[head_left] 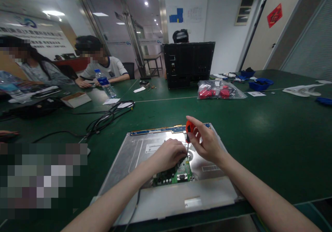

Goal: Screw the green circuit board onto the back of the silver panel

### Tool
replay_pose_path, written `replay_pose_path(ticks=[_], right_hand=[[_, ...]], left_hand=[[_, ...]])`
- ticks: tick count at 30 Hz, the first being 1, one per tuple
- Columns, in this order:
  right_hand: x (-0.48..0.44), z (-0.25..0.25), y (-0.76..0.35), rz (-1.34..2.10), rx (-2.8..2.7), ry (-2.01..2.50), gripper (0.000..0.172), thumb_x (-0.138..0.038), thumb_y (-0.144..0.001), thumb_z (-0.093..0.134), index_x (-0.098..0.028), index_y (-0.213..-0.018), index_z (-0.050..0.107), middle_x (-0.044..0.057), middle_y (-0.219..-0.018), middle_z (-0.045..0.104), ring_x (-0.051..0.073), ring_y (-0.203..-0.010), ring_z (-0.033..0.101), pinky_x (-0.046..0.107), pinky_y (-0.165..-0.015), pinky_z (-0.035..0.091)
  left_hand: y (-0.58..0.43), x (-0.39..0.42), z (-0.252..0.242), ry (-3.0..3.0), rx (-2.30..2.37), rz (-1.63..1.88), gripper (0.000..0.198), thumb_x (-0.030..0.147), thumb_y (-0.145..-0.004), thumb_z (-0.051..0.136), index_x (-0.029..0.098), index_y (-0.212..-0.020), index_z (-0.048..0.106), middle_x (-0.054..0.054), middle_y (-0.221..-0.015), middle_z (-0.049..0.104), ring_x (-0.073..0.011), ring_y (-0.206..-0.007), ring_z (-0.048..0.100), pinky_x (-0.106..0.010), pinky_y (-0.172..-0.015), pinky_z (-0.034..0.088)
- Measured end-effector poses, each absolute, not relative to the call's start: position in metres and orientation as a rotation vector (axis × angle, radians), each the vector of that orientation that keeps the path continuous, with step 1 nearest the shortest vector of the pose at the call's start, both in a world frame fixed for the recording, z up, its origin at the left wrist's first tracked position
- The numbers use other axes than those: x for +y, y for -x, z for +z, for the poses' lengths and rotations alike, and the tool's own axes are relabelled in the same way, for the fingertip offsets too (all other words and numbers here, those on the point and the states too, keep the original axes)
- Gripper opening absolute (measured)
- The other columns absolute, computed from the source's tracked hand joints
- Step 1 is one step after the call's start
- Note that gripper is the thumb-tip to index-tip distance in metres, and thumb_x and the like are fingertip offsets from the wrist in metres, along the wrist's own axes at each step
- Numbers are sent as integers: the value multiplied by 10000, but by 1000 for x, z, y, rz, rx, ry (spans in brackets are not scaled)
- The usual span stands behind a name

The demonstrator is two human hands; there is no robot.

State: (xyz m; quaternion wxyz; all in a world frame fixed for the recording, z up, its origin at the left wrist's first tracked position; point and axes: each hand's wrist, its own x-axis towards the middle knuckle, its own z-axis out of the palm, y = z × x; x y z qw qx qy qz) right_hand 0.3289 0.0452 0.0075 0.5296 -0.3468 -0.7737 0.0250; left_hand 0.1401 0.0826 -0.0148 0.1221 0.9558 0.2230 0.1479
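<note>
A silver metal panel lies flat on the green table, with a green circuit board on its middle. My right hand is closed round the red and black handle of a screwdriver. The screwdriver stands upright, its tip down at the upper edge of the board. Beside the tip, my left hand rests over the board with its fingers curled together; what they hold, if anything, is hidden. A blue circuit strip runs along the panel's far edge.
Black cables lie left of the panel, near a water bottle. Farther back are a black monitor, a plastic bag with red items and blue trays. People sit at the far left and behind the monitor.
</note>
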Motion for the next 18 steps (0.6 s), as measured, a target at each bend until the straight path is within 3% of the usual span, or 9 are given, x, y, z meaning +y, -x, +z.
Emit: replay_pose_path(ticks=[11, 18], right_hand=[[48, 3, -329, 29, -1855, 858, 441, -274, -977, 520, -242, -1395, 383, -21, -791, 604, 98, -533, 531, 229, -484, 444], [46, 7, -329, 88, -1865, 827, 466, -218, -968, 480, -243, -1420, 370, -7, -813, 643, 108, -547, 572, 234, -491, 458]], left_hand=[[-140, 82, -14, -2784, 652, 437, 188, 126, -922, 547, 174, -810, 691, -38, -798, 716, -170, -751, 645, -269, -679, 453], [-141, 84, -15, -2799, 650, 398, 143, 105, -910, 585, 172, -827, 680, -29, -822, 717, -172, -776, 657, -261, -697, 446]])
